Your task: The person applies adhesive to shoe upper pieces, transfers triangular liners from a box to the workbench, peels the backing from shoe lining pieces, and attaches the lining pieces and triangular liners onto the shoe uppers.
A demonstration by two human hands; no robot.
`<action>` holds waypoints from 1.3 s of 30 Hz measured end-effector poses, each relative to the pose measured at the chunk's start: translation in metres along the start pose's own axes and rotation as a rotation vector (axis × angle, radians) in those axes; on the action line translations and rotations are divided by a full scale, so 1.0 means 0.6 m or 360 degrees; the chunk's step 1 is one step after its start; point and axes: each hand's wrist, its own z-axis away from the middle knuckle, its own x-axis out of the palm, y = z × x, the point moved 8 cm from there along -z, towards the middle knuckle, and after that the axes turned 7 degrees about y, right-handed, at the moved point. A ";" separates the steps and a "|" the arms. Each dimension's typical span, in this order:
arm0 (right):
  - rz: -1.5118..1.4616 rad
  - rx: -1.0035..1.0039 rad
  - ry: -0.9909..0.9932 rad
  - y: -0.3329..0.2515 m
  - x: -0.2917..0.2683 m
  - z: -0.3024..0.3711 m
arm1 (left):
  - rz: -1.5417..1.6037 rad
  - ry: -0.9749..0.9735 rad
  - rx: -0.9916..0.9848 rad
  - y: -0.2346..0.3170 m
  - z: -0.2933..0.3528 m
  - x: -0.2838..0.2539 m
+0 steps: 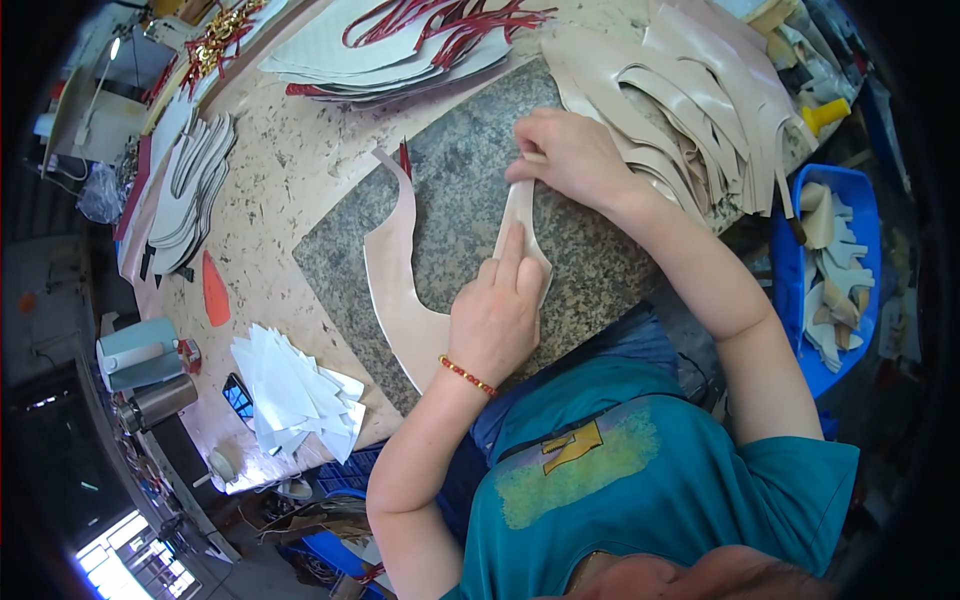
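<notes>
A U-shaped pale beige leather-like piece (392,268) lies on a mottled grey slab (455,130), its curved left arm flat and its right arm running up between my hands. My right hand (570,155) is closed, pinching the upper end of that right arm between thumb and fingers. My left hand (495,318) rests on the lower part of the piece, index finger stretched along the strip and pressing it down; its thumb is hidden. A thin red pointed thing (405,160) lies beside the tip of the left arm; its kind is unclear.
Stacked beige pieces (690,110) spread at the far right, near a blue bin (868,240) of scraps. White sheets with red straps (400,55) lie at the back. On the left are curved white pieces (190,190), an orange-red piece (214,288), white triangular pieces (295,390) and a phone (238,398).
</notes>
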 end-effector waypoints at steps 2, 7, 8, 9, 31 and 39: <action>0.0070 0.0066 0.0048 0.012 0.008 -0.001 | -0.0232 0.0074 0.0120 -0.007 0.036 0.015; 0.0205 0.0231 0.0442 0.016 -0.011 -0.009 | -0.0158 0.0045 -0.0196 -0.017 0.146 -0.024; 0.0188 0.0204 0.0571 0.025 -0.016 -0.010 | -0.0109 0.0022 -0.0215 -0.022 0.163 -0.030; 0.0166 0.0173 0.0691 0.036 -0.021 -0.009 | -0.0156 0.0051 -0.0243 -0.035 0.184 -0.039; -0.0224 -0.0169 0.0416 -0.045 -0.011 0.014 | -0.0473 0.1313 -0.0201 -0.402 -0.172 -0.352; -0.0265 -0.0253 0.0274 -0.049 0.007 0.005 | -0.0796 0.0838 -0.1006 -0.448 -0.322 -0.297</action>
